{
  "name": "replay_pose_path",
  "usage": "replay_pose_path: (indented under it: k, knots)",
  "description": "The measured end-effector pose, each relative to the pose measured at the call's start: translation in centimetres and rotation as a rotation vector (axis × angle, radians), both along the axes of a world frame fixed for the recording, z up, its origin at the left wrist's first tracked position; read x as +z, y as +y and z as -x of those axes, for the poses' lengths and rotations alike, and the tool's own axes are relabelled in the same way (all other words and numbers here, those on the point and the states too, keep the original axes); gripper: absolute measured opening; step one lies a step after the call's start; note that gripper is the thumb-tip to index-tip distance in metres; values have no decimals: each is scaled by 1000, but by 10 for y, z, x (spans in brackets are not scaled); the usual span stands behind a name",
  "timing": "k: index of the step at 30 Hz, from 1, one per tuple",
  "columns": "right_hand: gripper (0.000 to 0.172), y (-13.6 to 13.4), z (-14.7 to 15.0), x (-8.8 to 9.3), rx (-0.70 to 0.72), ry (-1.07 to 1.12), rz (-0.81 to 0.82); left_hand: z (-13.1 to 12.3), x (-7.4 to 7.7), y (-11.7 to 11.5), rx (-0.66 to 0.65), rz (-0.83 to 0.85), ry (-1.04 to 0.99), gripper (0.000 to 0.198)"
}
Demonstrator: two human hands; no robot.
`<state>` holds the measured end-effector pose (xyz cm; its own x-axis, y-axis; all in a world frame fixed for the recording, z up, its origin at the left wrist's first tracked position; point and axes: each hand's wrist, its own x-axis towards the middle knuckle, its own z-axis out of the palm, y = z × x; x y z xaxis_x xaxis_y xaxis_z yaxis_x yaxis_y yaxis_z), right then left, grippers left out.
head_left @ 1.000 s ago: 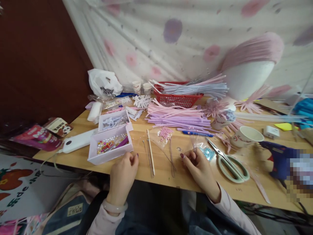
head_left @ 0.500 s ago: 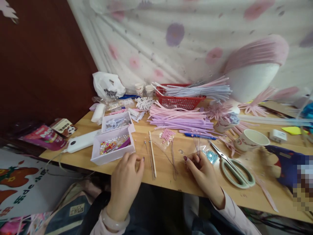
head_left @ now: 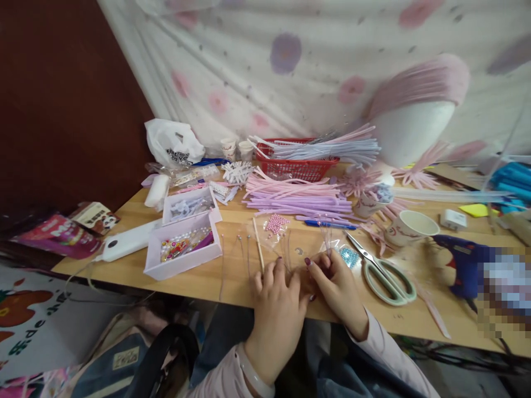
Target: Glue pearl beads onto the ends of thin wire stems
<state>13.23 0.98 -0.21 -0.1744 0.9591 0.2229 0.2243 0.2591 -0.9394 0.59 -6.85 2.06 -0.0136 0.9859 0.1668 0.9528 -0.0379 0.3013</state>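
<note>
My right hand (head_left: pixel 339 288) is closed in a pinch around several thin beaded wires (head_left: pixel 329 237), whose pink beads stick up above the fingers. Beside it, my left hand (head_left: pixel 277 312) reaches over the table's front edge with its fingers stretched and apart, touching the tabletop by more thin wires (head_left: pixel 287 251). A pale wooden stick (head_left: pixel 258 243) lies just beyond the left fingers. Left of the stick are single beaded wires (head_left: pixel 249 254). Past the hands lie a clear bag of pink beads (head_left: pixel 276 224) and one of blue beads (head_left: pixel 349 257).
Green-handled scissors (head_left: pixel 390 284) and a blue glue gun (head_left: pixel 462 265) lie to the right, near a paper cup (head_left: pixel 415 228). On the left stands a white box (head_left: pixel 182 262) of beads. Purple stems (head_left: pixel 298 204) and a red basket (head_left: pixel 307 168) sit behind.
My left hand has moved right, from beside the white box to the wires near my right hand. The right hand keeps hold of its beaded wires. The camera view has shifted slightly.
</note>
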Motion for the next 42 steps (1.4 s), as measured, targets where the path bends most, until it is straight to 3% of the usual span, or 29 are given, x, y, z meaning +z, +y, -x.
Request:
replay_pose_path:
  k: [9, 20, 23, 29, 34, 37, 42]
  knots:
    - [37, -2, 0, 0, -19, 1, -10, -3, -8, 6, -55, -39, -1, 43]
    - [36, -1, -1, 1, -17, 25, 5, -5, -1, 14, -166, -22, -78, 44]
    - [38, -1, -2, 2, -22, 45, -1, 14, 15, 19, -220, -18, -73, 31]
    - [37, -1, -2, 1, -36, 101, -25, 77, 42, 48, -95, -158, 213, 44]
    - [34, 0, -1, -1, -50, 116, -34, 106, 57, 79, -250, -83, 303, 28]
    - [34, 1, -2, -2, -79, 113, -41, 113, 84, 94, -259, -76, 261, 23]
    - [32, 2, -2, -2, -106, 110, -62, 118, 143, 121, -236, -41, 216, 20]
